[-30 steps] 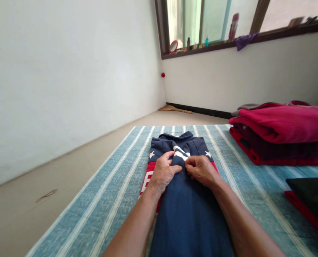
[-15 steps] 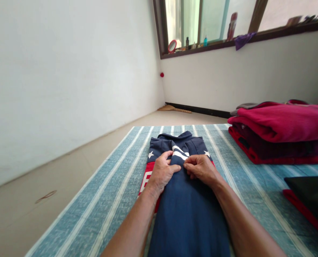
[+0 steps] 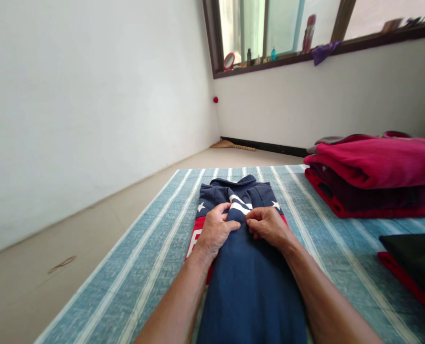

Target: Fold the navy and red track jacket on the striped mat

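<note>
A navy shirt (image 3: 255,296) with a collar lies on a striped blue cloth, its collar at the far end. It has white stars, white stripes, and a red panel with white lettering showing at the left. One navy length of it runs down the middle toward me, with the white stripes at its far end. My left hand (image 3: 217,229) grips the left edge of this length, thumb on top; some fingertips are hidden. On the other side, my right hand (image 3: 270,227) pinches the fabric between thumb and curled fingers, just below the stripes.
Folded clothes, pink on top (image 3: 380,162), are stacked at the right. Nearer, a black garment (image 3: 413,258) lies over a red one. The striped cloth (image 3: 144,258) ends at the left above a beige floor (image 3: 26,282). Small items stand on the windowsill (image 3: 291,62).
Both hands keep their hold on the shirt, almost still. The view has shifted very slightly.
</note>
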### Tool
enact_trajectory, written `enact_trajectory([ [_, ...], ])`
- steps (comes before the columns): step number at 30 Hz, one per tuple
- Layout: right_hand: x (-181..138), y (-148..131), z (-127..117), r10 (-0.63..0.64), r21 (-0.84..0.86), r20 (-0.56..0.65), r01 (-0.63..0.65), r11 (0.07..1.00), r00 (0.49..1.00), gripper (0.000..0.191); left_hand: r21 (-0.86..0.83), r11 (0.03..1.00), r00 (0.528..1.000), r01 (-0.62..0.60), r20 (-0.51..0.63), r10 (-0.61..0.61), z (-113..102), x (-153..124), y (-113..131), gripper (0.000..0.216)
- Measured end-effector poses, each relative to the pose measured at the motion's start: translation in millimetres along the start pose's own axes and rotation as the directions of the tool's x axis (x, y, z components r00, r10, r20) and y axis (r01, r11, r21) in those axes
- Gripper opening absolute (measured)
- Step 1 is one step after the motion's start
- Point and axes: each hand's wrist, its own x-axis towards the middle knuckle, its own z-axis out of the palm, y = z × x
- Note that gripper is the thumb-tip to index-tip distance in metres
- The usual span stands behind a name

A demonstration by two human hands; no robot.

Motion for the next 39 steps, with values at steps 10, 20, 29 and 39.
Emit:
enact_trajectory([
  [10,1,1,-1,0.027,0.027,0.004,-0.027,0.999,1.000,0.009,0.010,1.000,1.000,0.003,0.005,-0.003,-1,1,-1,0.052],
  [20,0,2,-3,0.030,0.075,0.017,-0.031,0.997,0.999,0.010,0.126,0.992,0.995,0.032,-0.096,-0.020,5,-2,10,0.054],
  [29,-1,1,-2,0.007,0.088,0.030,-0.009,0.996,1.000,0.009,0.131,0.991,0.997,0.005,-0.082,0.006,4,2,6,0.055],
  [39,1,3,-2,-0.053,0.048,0.045,0.051,0.998,0.998,0.008,0.114,0.993,0.997,-0.011,-0.070,0.020,3,1,4,0.050],
])
